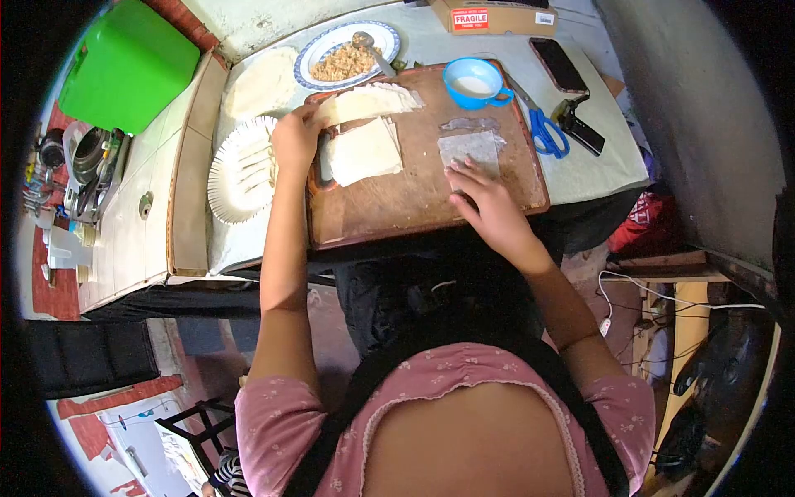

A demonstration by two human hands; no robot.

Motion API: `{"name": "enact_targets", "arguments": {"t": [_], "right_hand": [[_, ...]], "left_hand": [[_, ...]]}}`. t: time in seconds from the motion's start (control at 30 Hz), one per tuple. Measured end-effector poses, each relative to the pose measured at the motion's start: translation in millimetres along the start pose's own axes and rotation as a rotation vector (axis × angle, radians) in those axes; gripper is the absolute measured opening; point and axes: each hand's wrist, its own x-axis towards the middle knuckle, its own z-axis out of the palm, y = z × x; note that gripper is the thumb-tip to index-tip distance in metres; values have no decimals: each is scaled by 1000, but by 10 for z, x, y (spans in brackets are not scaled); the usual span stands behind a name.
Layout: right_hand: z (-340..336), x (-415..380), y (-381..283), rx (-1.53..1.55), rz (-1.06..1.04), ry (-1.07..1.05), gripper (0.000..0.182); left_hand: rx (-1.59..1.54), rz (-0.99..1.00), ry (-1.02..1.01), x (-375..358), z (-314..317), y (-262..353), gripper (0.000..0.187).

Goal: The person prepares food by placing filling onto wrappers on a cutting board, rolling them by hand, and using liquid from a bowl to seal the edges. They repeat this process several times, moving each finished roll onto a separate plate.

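My right hand [490, 207] rests with its fingers apart on the near edge of a thin, see-through sheet [468, 151] on the brown board [431, 195]. My left hand [296, 139] is closed at the board's left edge, its fingertips by the end of a pile of pale wrapper strips [368, 103]; what they pinch, if anything, is hidden. Just right of it lies a stack of square, cream-coloured wrappers [364, 151]. Behind my left wrist, a white fluted paper plate [228, 186] carries several slim rolls [255, 164].
An oval plate [306, 58] of minced filling with a spoon [374, 51] stands at the back. A blue cup [474, 83] of white liquid sits on the board. Blue-handled scissors [546, 132], a phone [558, 66] and a cardboard box [497, 16] lie right. Round wrappers [261, 83] lie back left.
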Motion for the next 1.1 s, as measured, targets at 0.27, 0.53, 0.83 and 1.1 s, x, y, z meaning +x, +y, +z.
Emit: {"name": "enact_targets", "arguments": {"t": [0.27,0.53,0.83,1.1], "right_hand": [[13,137,-13,-112,21,73,10],[-109,221,-102,23,289,-33,32],[-284,478,191,840,215,-114,52],[-634,211,643,784,422,-3,25]], "left_hand": [[-372,-16,-35,89,-141,219,23],[-594,106,-336,-8,-468,852,15],[-770,739,-862,-207,-691,1710,14],[-818,85,-626,-607,-290,1542,20]]}}
